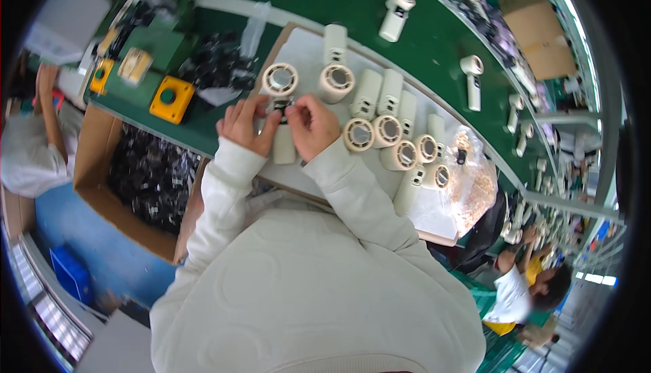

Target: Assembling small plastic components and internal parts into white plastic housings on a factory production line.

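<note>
A cream handheld fan [283,148] lies on the white board in front of me, its round head pointing away from me. My left hand [244,126] is closed at the left side of the fan's neck, thumb and fingers against it. From the right, my right hand [314,129] has its fingers curled and the thumb and fingertip pinched at the same neck; what they pinch is too small to make out. Between the fingertips a small black part [281,106] shows on the fan. Just beyond stands another cream fan [336,83], and several more fans [387,130] lie to the right.
A clear bag of small pale pieces [472,186] lies at the board's right end. Black parts [218,62] are heaped at the back left near a yellow button box [172,100]. A carton [102,163] of black pieces stands left. Fans line the green belt [434,47]. Other people sit at both sides.
</note>
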`<state>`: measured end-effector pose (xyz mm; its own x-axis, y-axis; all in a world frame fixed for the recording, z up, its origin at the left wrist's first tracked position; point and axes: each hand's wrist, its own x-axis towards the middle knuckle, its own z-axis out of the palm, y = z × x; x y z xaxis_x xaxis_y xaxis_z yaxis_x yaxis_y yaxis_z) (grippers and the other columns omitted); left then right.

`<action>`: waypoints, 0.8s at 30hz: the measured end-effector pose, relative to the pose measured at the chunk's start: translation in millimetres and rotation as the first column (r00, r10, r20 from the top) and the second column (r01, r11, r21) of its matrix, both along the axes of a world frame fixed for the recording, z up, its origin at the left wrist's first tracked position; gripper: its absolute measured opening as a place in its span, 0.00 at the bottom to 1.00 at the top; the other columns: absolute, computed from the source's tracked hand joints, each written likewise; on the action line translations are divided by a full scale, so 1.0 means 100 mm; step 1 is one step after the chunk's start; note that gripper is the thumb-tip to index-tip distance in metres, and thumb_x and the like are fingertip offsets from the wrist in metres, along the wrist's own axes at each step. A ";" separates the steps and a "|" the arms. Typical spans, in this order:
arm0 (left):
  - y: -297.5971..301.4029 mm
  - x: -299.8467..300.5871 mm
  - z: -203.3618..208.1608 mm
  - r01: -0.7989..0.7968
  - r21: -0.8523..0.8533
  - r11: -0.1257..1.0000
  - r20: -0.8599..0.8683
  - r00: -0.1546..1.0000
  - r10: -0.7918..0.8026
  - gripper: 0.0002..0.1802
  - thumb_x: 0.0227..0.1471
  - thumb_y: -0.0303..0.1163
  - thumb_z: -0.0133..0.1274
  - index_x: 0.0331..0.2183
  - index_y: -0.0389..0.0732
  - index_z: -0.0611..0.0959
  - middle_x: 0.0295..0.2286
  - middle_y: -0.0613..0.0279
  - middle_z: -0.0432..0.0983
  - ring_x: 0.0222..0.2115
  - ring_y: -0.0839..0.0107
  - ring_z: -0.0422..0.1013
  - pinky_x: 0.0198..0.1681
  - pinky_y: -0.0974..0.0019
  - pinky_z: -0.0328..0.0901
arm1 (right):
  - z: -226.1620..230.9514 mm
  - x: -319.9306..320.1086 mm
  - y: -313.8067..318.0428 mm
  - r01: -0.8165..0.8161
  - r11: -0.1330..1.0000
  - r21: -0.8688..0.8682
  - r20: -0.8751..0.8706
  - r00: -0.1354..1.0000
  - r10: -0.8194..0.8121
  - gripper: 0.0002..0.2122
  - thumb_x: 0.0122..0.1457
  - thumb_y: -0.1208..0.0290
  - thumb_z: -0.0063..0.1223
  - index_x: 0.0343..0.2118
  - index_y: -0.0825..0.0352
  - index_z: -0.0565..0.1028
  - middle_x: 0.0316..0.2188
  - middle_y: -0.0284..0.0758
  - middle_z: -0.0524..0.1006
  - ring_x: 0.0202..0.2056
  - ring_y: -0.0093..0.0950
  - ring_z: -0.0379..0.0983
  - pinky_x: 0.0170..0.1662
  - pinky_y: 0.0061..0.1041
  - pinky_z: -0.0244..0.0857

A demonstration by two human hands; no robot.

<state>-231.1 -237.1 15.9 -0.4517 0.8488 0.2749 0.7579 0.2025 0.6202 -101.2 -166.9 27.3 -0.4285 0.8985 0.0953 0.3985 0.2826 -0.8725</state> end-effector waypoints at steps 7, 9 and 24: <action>-0.04 0.08 -0.05 0.068 -0.119 0.991 -0.054 0.996 -0.074 0.17 0.51 0.37 0.49 0.44 0.44 0.77 0.36 0.62 0.77 0.33 0.61 0.70 0.42 0.61 0.56 | -0.07 0.05 -0.10 -0.073 0.984 0.160 0.095 0.994 0.058 0.09 0.57 0.68 0.44 0.40 0.63 0.67 0.29 0.41 0.75 0.26 0.45 0.71 0.28 0.41 0.63; -0.03 0.05 -0.10 0.131 -0.060 0.989 0.037 0.991 -0.129 0.16 0.52 0.36 0.48 0.44 0.43 0.77 0.36 0.60 0.77 0.34 0.60 0.70 0.42 0.61 0.57 | -0.09 0.08 -0.14 -0.038 0.982 0.183 0.057 0.998 0.028 0.10 0.57 0.69 0.44 0.41 0.63 0.66 0.31 0.42 0.75 0.28 0.46 0.71 0.29 0.41 0.63; 0.10 0.29 0.26 0.464 0.348 0.815 0.639 0.519 -0.568 0.30 0.50 0.21 0.46 0.56 0.35 0.63 0.46 0.51 0.67 0.41 0.67 0.66 0.47 0.70 0.60 | 0.32 0.61 -0.19 0.013 0.983 0.183 -0.353 0.934 0.053 0.21 0.55 0.79 0.45 0.53 0.65 0.62 0.42 0.40 0.72 0.36 0.37 0.71 0.39 0.29 0.66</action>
